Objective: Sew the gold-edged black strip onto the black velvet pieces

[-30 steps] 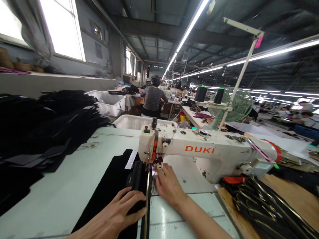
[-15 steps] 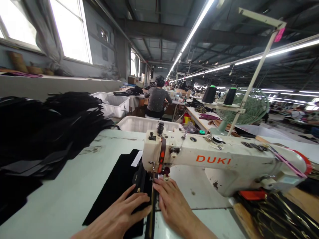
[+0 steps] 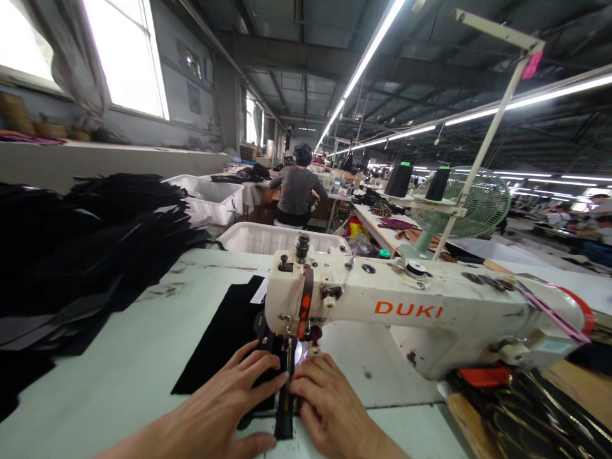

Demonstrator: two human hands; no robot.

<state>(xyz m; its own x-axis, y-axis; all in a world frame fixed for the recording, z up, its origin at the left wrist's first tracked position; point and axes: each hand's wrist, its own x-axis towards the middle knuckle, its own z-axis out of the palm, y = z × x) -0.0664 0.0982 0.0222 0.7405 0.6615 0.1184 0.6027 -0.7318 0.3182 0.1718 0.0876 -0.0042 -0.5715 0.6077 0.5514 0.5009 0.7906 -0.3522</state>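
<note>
- At seven o'clock from the machine head (image 3: 283,290), the left hand (image 3: 235,387) is lying spread on black fabric (image 3: 217,331).
- At five, the right hand (image 3: 327,396) is resting half-curled against the zipper strip (image 3: 285,421) at six, grip unclear.

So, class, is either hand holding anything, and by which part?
The left hand rests on the black fabric, not visibly gripping it. The right hand touches the narrow strip along its right edge; any pinch is hidden.

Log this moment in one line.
left hand: on cloth | right hand: at strip | machine head: over cloth
</note>
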